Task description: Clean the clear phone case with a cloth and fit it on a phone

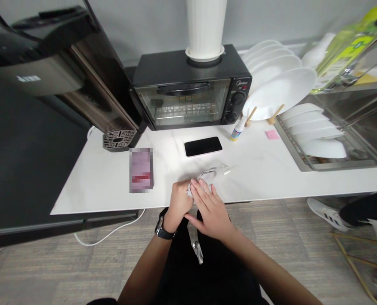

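My left hand [180, 201], with a black watch on its wrist, is closed around a white crumpled item at the front edge of the white counter [163, 169]. My right hand [210, 207] lies over it with the fingers stretched out, touching the left hand and the white item. A clear plastic wrapper [218, 171] sticks out beyond the fingertips over the counter. Below the hands a whitish strip [196, 247] hangs down in front of my dark clothes. What exactly the left fingers grip is mostly hidden.
A black phone [203, 146], a pixelated purple box [141, 170], a small bottle [238, 129] and a pink note [272, 134] lie or stand on the counter. Behind are a toaster oven [191, 106], a dispenser [89, 84] and plates [280, 91]. Another person's shoe [326, 213] shows at right.
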{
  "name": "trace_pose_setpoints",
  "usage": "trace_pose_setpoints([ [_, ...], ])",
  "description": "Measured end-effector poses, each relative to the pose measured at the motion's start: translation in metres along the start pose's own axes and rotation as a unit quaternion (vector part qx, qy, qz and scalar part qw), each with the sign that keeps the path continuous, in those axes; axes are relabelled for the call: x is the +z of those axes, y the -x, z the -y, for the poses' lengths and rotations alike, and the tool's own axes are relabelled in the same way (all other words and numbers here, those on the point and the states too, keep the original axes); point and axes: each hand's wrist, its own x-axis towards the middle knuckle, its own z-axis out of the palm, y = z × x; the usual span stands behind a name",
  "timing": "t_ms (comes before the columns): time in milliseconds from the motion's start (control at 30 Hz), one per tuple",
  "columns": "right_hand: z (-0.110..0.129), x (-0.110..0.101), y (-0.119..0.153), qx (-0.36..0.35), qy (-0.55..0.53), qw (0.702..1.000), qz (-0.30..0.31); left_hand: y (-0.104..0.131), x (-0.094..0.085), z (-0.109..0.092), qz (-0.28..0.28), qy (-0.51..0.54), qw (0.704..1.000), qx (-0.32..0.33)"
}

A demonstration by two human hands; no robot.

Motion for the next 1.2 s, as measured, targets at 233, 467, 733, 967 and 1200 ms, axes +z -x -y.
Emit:
trace_pose_setpoints([
  [233,-0.056,-0.032,-0.002,0.035,0.033,0.999,-0.018,-0.001,-0.002,-0.011,0.004,0.055,0.998,0.014],
  [467,-0.041,-0.018,-0.002,0.131,0.032,0.989,-0.062,0.000,0.000,-0.011,0.008,0.079,0.997,0.020],
  [733,-0.016,-0.011,0.000,-0.043,0.000,0.999,0.024,0.001,0.001,0.000,0.011,-0.002,1.000,0.004],
  [967,-0.055,-0.032,-0.007,0.131,0.024,0.988,-0.081,-0.001,0.000,-0.013,-0.006,0.105,0.994,0.027],
  [1200,0.001,0.003,0.001,0.029,-0.020,0.999,-0.025,0.001,0.000,-0.002,-0.007,0.036,0.999,0.000],
])
